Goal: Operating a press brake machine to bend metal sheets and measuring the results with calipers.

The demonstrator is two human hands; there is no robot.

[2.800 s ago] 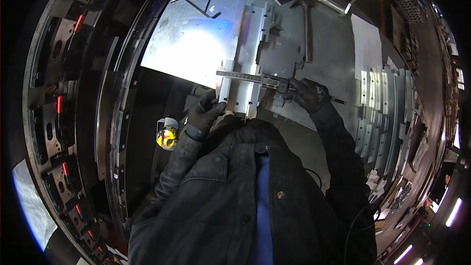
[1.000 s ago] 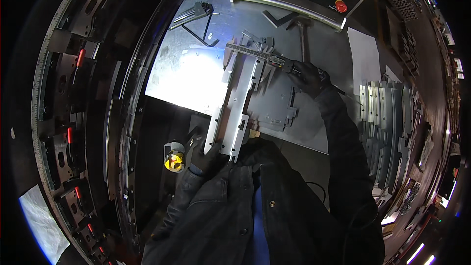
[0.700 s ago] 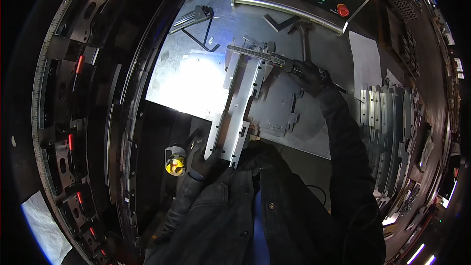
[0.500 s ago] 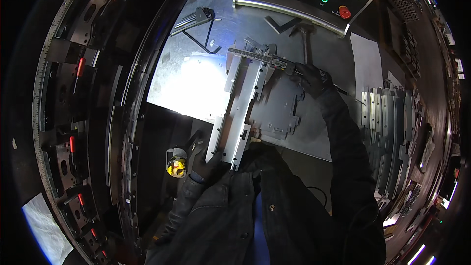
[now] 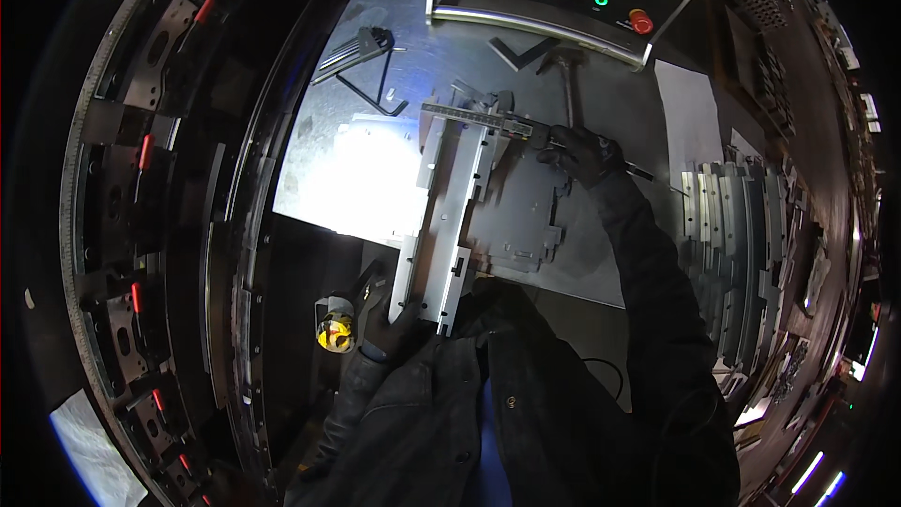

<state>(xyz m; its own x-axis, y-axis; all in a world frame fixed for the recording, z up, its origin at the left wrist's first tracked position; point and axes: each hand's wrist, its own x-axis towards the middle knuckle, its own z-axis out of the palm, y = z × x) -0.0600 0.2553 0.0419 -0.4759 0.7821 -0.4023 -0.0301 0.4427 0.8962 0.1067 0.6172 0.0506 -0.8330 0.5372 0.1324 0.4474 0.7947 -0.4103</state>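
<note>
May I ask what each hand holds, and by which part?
Left hand: the metal channel, by its near end. Right hand: the caliper, by its right end.

- Before me stands a grey metal table.
- White light shines strongly on its left part.
- At my far right I see lamp tubes.

- metal channel: long, silvery, with raised sides, notched edges and small dark holes; open face up, running from near to far, its far end slanting slightly rightward;
- caliper: grey marked beam, dark slider with small display; spanning crosswise at the channel's far end
</note>
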